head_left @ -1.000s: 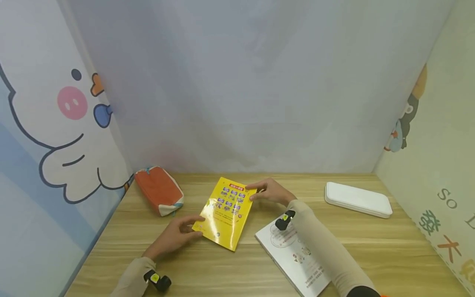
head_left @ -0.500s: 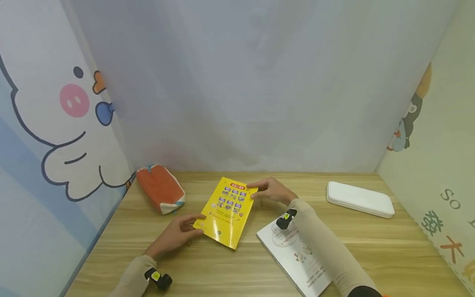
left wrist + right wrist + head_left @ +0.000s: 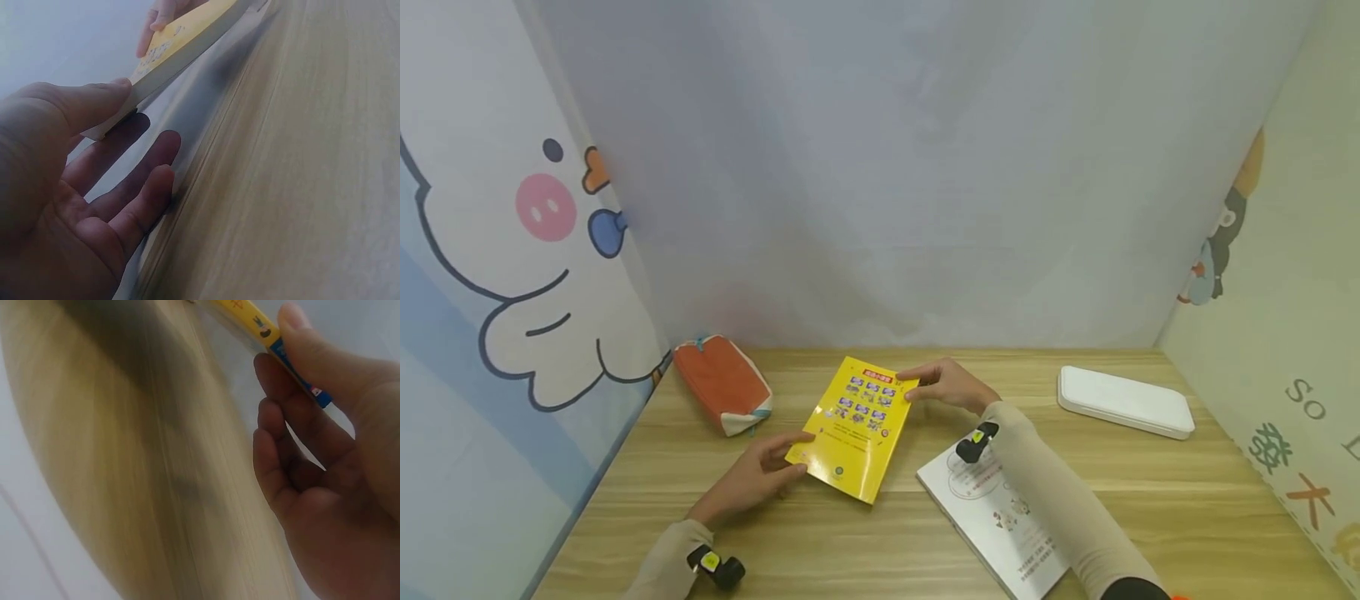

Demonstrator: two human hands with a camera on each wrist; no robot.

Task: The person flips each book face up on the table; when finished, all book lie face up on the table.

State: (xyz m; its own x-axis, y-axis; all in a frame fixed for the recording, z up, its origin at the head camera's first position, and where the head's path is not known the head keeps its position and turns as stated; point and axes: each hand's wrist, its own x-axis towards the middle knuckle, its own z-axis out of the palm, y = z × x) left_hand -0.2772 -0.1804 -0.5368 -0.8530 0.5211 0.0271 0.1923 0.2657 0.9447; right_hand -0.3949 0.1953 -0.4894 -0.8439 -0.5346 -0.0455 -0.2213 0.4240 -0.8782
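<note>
Between both hands a yellow book (image 3: pixel 853 433) is held raised over the table, its printed cover with rows of small pictures facing up. My left hand (image 3: pixel 752 475) pinches its lower left corner, thumb on top and index finger beneath, as the left wrist view shows; the other fingers are spread loosely. My right hand (image 3: pixel 951 386) pinches the upper right corner. In the right wrist view the book's yellow and blue spine (image 3: pixel 269 331) lies between thumb and index finger. A white book (image 3: pixel 977 500) lies on the table, partly hidden under my right forearm.
An orange and white pencil pouch (image 3: pixel 721 385) lies at the back left of the wooden table (image 3: pixel 850 558). At the back right is a white oblong case (image 3: pixel 1124 402). A grey curtain-like wall stands behind, with printed panels on either side.
The head view shifts slightly. Both hands keep their grip on the yellow book, which stays in nearly the same place; the glare on its cover has changed a little.
</note>
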